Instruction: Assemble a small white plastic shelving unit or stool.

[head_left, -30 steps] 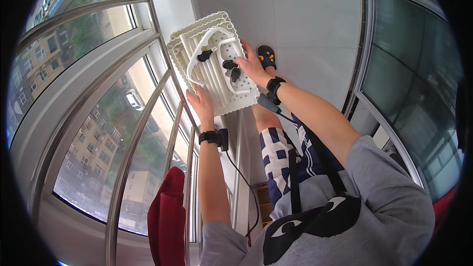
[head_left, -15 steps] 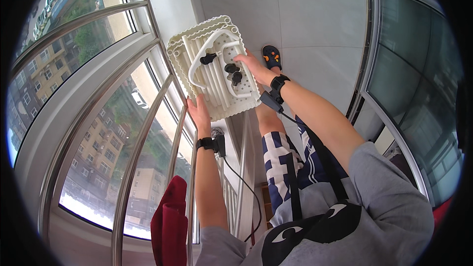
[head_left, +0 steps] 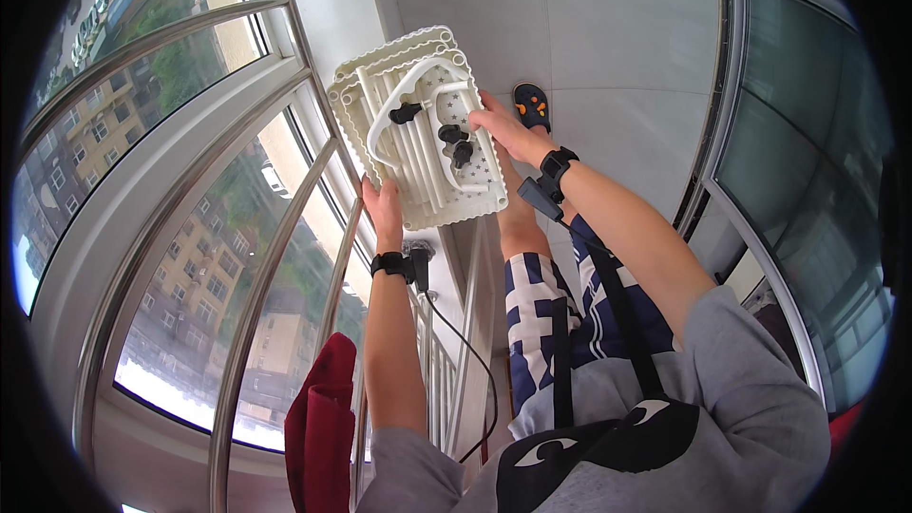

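Observation:
Between my hands is a stack of cream plastic shelf trays (head_left: 456, 216) with scalloped rims and star-shaped holes. Straight white tubes (head_left: 408, 157) lie side by side in the top tray. A curved white handle (head_left: 415, 81) rests across them, with another bent white tube nearer the right wall. Several black casters (head_left: 449, 134) are in there too. My left hand (head_left: 383, 214) grips the lower left side of the stack, its fingers partly hidden by the tray. My right hand (head_left: 508, 128) is closed on the right side, thumb at the rim.
Metal guard bars (head_left: 275, 237) run along the window at left. Dark red cloth (head_left: 323, 423) hangs by my left arm. A grey-framed glass door (head_left: 788, 133) stands at right. My foot in a dark clog (head_left: 532, 106) is on the grey tiled floor (head_left: 617, 28).
The tray stack sits slightly farther right in view. My right hand has moved outward a little, its thumb drawing back from inside the tray to the rim. My left hand keeps its grip.

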`<act>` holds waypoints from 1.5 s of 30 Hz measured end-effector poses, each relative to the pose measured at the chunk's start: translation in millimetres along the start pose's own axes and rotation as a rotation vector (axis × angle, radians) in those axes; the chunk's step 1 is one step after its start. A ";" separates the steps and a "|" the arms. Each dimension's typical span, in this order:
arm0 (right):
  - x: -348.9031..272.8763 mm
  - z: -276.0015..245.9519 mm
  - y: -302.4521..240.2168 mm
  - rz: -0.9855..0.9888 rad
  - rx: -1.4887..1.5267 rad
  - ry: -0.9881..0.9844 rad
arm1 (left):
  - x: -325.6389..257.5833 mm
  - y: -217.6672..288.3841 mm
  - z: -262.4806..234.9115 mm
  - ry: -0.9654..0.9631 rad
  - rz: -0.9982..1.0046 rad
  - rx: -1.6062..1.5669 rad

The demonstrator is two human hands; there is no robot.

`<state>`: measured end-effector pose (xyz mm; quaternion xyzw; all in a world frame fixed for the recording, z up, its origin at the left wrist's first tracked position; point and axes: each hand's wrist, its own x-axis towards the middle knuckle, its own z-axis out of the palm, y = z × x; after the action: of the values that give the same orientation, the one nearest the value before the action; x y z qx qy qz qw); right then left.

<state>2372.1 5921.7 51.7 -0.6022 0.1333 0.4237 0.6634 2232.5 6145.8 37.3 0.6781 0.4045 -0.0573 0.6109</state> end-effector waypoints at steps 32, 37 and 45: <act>19.0 -21.1 7.6 0.135 0.288 0.105 | -33.3 8.8 10.7 -0.006 0.069 -0.174; 25.2 -33.4 20.2 0.129 0.330 0.151 | -28.5 14.1 17.9 -0.074 0.040 -0.178; -60.8 -112.6 -3.6 0.098 0.355 0.185 | -84.9 57.6 75.8 -0.332 0.055 -0.090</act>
<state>2375.4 5794.9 69.0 -0.5050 0.2956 0.3683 0.7225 2243.2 6043.1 112.2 0.6422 0.2813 -0.1336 0.7004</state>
